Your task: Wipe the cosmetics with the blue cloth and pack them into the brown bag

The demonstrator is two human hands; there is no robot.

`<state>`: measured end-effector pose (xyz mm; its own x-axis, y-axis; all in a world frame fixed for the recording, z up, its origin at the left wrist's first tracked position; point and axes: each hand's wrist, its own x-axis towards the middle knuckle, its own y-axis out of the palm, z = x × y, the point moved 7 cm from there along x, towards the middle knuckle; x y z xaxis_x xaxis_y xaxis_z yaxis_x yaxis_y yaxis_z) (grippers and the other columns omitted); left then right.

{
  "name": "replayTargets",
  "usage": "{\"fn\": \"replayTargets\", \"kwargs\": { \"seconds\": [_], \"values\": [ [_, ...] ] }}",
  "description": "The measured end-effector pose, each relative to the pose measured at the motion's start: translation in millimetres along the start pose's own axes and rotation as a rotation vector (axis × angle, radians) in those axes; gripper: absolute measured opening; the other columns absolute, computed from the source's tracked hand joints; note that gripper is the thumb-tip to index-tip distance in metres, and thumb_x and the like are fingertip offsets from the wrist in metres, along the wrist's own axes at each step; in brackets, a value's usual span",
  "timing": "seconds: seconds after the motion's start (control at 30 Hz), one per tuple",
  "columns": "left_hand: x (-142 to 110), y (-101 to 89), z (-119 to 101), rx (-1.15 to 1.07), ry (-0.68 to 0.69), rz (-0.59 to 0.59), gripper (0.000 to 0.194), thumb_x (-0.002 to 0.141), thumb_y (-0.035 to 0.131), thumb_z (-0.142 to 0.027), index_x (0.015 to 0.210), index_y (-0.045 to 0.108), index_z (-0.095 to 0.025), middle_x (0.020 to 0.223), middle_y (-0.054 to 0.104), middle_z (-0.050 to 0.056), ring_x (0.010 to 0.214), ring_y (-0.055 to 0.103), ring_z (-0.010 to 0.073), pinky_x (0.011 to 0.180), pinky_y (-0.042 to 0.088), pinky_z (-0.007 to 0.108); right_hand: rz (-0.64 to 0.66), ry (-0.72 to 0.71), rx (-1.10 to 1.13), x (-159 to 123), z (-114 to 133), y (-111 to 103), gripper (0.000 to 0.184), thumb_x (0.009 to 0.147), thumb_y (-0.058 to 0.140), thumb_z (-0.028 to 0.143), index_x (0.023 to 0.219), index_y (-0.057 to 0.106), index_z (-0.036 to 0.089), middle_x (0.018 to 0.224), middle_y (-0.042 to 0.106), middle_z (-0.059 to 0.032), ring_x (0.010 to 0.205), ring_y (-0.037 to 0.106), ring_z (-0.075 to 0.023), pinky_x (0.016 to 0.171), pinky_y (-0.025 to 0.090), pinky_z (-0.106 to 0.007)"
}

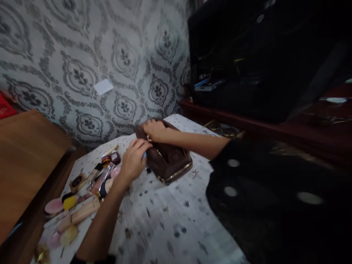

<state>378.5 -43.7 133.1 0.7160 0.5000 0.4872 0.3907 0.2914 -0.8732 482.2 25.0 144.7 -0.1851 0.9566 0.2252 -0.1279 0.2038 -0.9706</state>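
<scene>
A dark brown zippered pouch (176, 167) lies unzipped on the cloth-covered table, its gold zipper along the near edge. My left hand (134, 159) grips the pouch's left side with curled fingers; a small bit of blue shows beside the fingertips. Across the pouch, my right hand (154, 130) is closed over its far left end, partly inside the opening. A small whitish spot shows under that hand, too blurred to name. Left of my left hand lie loose cosmetics, among them a pink-beige tube (79, 213), a yellow sponge (69, 202) and a dark compact (77, 181).
White patterned cloth (176, 212) covers the table. Along the left side stands a brown wooden panel (30, 154); patterned wallpaper (123, 58) rises behind. A dark red shelf edge (264, 128) with a large black screen (261, 62) borders the right. An open tray (228, 131) sits beneath that edge.
</scene>
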Motion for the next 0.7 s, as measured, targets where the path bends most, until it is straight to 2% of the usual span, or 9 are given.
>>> {"fn": "replayTargets", "kwargs": {
  "seconds": [0.07, 0.1, 0.13, 0.2, 0.27, 0.33, 0.4, 0.57, 0.7],
  "values": [
    [7.7, 2.9, 6.5, 0.021, 0.034, 0.07, 0.05, 0.074, 0.046, 0.0, 0.115, 0.065, -0.022, 0.128, 0.064, 0.006, 0.127, 0.047, 0.0268, 0.106, 0.045, 0.044, -0.078, 0.008, -0.04, -14.2, -11.4, -15.2, 0.051, 0.086, 0.067, 0.022, 0.132, 0.052, 0.009, 0.145, 0.046, -0.0252, 0.14, 0.035, -0.0388, 0.11, 0.035, -0.051],
    [11.1, 4.6, 9.5, 0.016, 0.055, 0.092, 0.052, 0.072, 0.046, 0.0, 0.115, 0.064, -0.021, 0.131, 0.062, 0.006, 0.132, 0.044, 0.0269, 0.109, 0.043, 0.044, -0.138, 0.06, -0.094, -20.9, -22.6, -23.4, 0.056, 0.085, 0.068, 0.025, 0.135, 0.049, 0.008, 0.144, 0.046, -0.0255, 0.137, 0.039, -0.0399, 0.107, 0.036, -0.052],
    [14.3, 6.4, 11.9, 0.006, 0.073, 0.113, 0.051, 0.07, 0.045, 0.001, 0.112, 0.064, -0.02, 0.128, 0.064, 0.006, 0.133, 0.043, 0.0265, 0.109, 0.043, 0.043, -0.13, 0.141, -0.118, -26.5, -36.8, -26.5, 0.063, 0.084, 0.069, 0.026, 0.139, 0.045, 0.008, 0.144, 0.047, -0.0262, 0.133, 0.043, -0.0405, 0.103, 0.04, -0.051],
    [20.5, 7.6, 15.7, -0.005, 0.08, 0.137, 0.046, 0.067, 0.044, 0.001, 0.103, 0.064, -0.019, 0.114, 0.068, 0.008, 0.125, 0.05, 0.0254, 0.105, 0.045, 0.041, 0.043, 0.272, -0.048, -34.3, -63.2, -19.9, 0.062, 0.085, 0.066, 0.023, 0.14, 0.044, 0.009, 0.137, 0.054, -0.0245, 0.124, 0.055, -0.036, 0.096, 0.046, -0.044],
    [26.1, 4.4, 17.0, 0.01, 0.061, 0.136, 0.038, 0.066, 0.044, 0.001, 0.092, 0.063, -0.019, 0.096, 0.067, 0.007, 0.109, 0.057, 0.0247, 0.096, 0.049, 0.038, 0.118, 0.286, -0.005, -37.0, -75.7, -19.2, 0.046, 0.086, 0.061, 0.019, 0.131, 0.055, 0.013, 0.128, 0.063, -0.0189, 0.116, 0.062, -0.0309, 0.088, 0.05, -0.036],
    [29.0, -2.7, 15.2, 0.032, 0.043, 0.113, 0.032, 0.067, 0.044, 0.0, 0.084, 0.061, -0.02, 0.086, 0.064, 0.007, 0.098, 0.058, 0.0246, 0.087, 0.05, 0.037, 0.107, 0.28, 0.006, -37.9, -79.3, -23.4, 0.037, 0.087, 0.058, 0.018, 0.124, 0.061, 0.015, 0.126, 0.065, -0.0159, 0.114, 0.064, -0.0289, 0.085, 0.05, -0.033],
    [27.2, -10.3, 10.9, 0.041, 0.036, 0.085, 0.027, 0.068, 0.044, -0.001, 0.079, 0.059, -0.02, 0.083, 0.062, 0.007, 0.094, 0.056, 0.0245, 0.084, 0.049, 0.036, 0.068, 0.283, 0.007, -41.6, -77.4, -26.4, 0.038, 0.087, 0.057, 0.018, 0.125, 0.061, 0.017, 0.13, 0.064, -0.015, 0.117, 0.062, -0.0289, 0.086, 0.05, -0.032],
    [4.7, -10.7, -2.3, 0.042, 0.05, 0.119, 0.03, 0.07, 0.043, -0.001, 0.084, 0.06, -0.021, 0.088, 0.062, 0.006, 0.1, 0.055, 0.0239, 0.083, 0.049, 0.034, 0.001, 0.264, 0.02, -65.3, -65.4, -16.1, 0.042, 0.089, 0.05, 0.017, 0.13, 0.057, 0.015, 0.123, 0.067, -0.0174, 0.111, 0.064, -0.031, 0.084, 0.05, -0.035],
    [-10.6, -9.5, -4.7, 0.049, 0.005, 0.07, 0.029, 0.071, 0.043, -0.002, 0.083, 0.06, -0.021, 0.089, 0.061, 0.006, 0.101, 0.055, 0.0233, 0.083, 0.049, 0.033, -0.042, 0.254, 0.038, -74.1, -64.4, -8.3, 0.044, 0.091, 0.045, 0.016, 0.134, 0.055, 0.017, 0.119, 0.069, -0.0167, 0.107, 0.066, -0.031, 0.081, 0.049, -0.036]
  ]
}}
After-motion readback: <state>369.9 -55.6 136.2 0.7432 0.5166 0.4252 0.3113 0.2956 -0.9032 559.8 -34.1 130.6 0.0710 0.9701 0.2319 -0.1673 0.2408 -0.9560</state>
